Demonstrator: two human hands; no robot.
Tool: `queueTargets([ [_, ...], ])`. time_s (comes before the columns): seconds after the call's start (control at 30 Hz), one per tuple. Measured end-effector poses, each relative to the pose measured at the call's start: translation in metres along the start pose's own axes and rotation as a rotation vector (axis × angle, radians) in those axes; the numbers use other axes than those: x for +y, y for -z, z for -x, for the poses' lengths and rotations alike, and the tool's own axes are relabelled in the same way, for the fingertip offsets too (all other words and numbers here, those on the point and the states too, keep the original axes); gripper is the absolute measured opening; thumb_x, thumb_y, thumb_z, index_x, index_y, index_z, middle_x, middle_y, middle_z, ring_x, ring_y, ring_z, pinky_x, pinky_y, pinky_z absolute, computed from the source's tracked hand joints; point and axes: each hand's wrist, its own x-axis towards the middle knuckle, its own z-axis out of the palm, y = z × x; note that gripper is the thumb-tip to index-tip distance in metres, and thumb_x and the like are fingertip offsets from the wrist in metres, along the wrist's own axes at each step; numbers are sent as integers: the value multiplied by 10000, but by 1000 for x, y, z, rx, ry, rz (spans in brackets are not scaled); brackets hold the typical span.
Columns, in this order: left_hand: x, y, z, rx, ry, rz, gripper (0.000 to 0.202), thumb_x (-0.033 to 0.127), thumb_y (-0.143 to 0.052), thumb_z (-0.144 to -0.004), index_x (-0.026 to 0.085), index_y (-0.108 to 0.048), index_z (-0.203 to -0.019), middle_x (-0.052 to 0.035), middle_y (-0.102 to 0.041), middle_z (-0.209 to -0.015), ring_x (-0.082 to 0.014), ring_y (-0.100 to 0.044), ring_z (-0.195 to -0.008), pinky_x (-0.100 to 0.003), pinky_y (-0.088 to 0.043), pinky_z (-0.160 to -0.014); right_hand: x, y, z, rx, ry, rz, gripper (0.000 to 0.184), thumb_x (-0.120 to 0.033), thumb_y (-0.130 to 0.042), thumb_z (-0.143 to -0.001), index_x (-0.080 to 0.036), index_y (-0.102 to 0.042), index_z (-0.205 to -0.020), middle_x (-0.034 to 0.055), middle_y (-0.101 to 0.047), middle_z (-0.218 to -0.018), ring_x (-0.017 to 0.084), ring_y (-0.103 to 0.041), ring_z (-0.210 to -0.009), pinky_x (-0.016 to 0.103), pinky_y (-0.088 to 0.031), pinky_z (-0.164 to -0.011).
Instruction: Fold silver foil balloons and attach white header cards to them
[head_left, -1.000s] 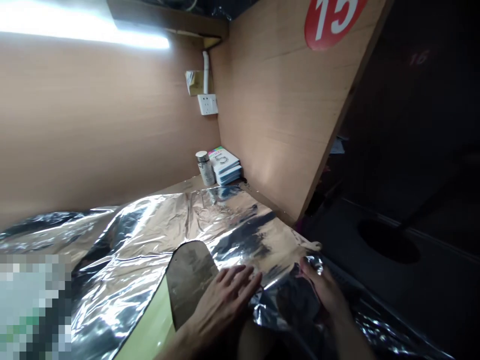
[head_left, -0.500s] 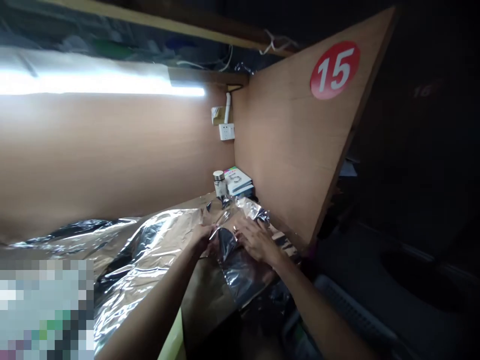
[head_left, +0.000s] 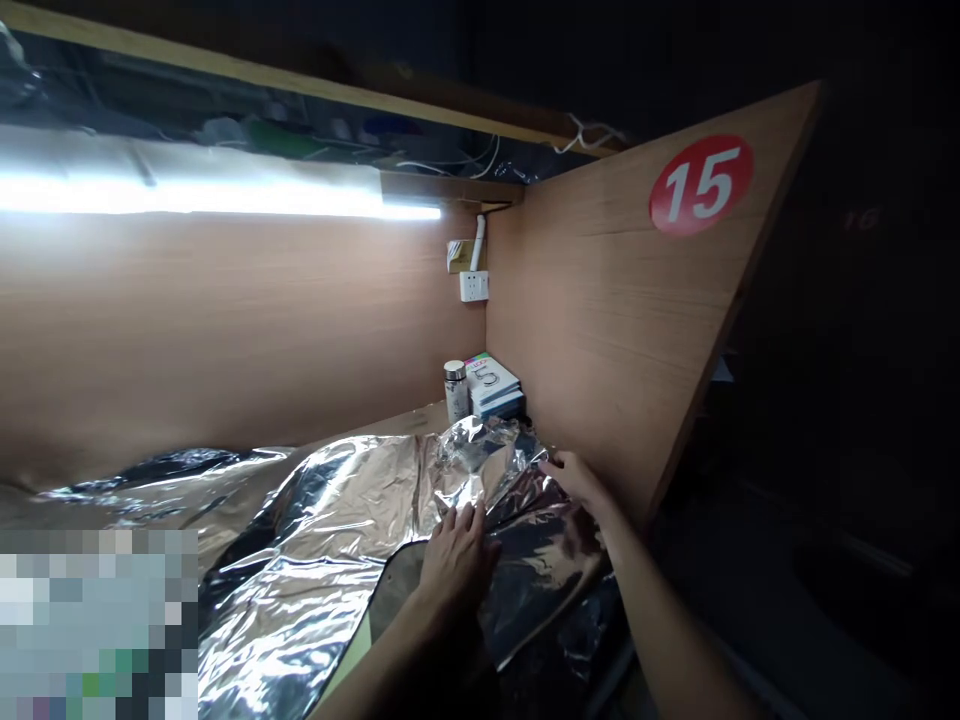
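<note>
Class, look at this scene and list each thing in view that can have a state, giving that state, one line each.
left hand, fingers spread, resting on the foil
right hand, fingers against the foil's bunched part
silver foil sheet, spread out, creased, bunched at the far end
metal-lidded bottle, upright, capped
stack of booklets, closed, lying flat
strip light, on

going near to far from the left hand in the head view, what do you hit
left hand → crumpled silver foil → steel-capped bottle → white wall socket
</note>
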Motion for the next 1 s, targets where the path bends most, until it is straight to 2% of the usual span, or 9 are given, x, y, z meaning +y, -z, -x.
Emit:
queueTargets([
  [0.2, -12, 6, 3, 19, -34, -32, 643, 501, -538, -971, 165, -469, -1514, -148, -550, -1522, -374, -447, -1423, -470, -342, -1176, 25, 12, 16, -53, 77, -391, 576, -768, -638, -724, -199, -560, -768, -14, -579, -690, 106, -469, -532, 226, -390, -477],
  [0.3, -9, 9, 3, 33, -32, -18, 699, 495, -555, -959, 130, -430, -1541, -180, -600, -1451, -388, -492, -1374, -470, -369, -1140, 27, 12, 25, -3, 80, -445, 537, -735, -652, -712, -217, -513, -725, -9, -589, -714, 85, -395, -480, 211, -300, -401],
  [0.4, 2, 13, -6, 40, 36, 45, 742, 485, -624, -918, 127, -432, -1538, -228, -624, -1382, -412, -585, -1252, -495, -431, -1038, 11, 11, 25, 55, 86, -400, 462, -649, -643, -729, -234, -466, -631, -19, -548, -603, 115, -435, -468, 227, -336, -404],
  [0.57, 14, 19, -30, 88, 191, 169, 430, 396, -600, -945, 124, -657, -1272, -235, -730, -1122, -425, -689, -1062, -547, -432, -974, -67, 8, 11, 168, 252, -222, 349, -439, -632, -741, -227, -455, -528, -39, -447, -493, 126, -438, -519, 234, -319, -487],
  [0.67, 6, 26, -25, 147, 263, 287, 315, 359, -471, -1013, 171, -713, -1086, -171, -760, -904, -374, -730, -937, -491, -467, -895, -133, -10, 7, 91, 442, -139, 231, -358, -625, -756, -199, -559, -602, -33, -521, -549, 124, -443, -551, 239, -319, -526],
  [0.77, -6, 35, -8, 279, 315, 439, 349, 489, -638, -928, 230, -661, -1161, -112, -765, -967, -336, -722, -969, -401, -481, -847, -196, -49, 9, -19, 605, -89, 192, -317, -611, -785, -192, -604, -639, -25, -568, -583, 132, -484, -574, 242, -349, -557],
  [0.87, -24, 41, 0, 450, 444, 612, 396, 446, -697, -895, 218, -596, -1202, -74, -747, -970, -265, -715, -928, -329, -492, -787, -253, -96, 11, -113, 721, -34, 193, -298, -632, -827, -188, -654, -670, 3, -646, -655, 149, -569, -651, 241, -411, -625],
  [0.93, -42, 41, 0, 549, 580, 724, 242, 341, -592, -975, 184, -596, -1159, -59, -721, -909, -209, -703, -835, -303, -508, -737, -282, -123, 8, -221, 790, 7, 159, -353, -674, -864, -208, -738, -846, 7, -733, -800, 156, -644, -753, 227, -462, -696],
  [1.0, -63, 40, 0, 610, 700, 823, 193, 311, -545, -1020, 155, -617, -1109, -43, -696, -888, -168, -678, -760, -293, -534, -695, -297, -142, 2, -293, 818, 48, 294, -436, -637, -938, -254, -730, -1151, 17, -773, -1053, 166, -689, -936, 228, -497, -816],
])
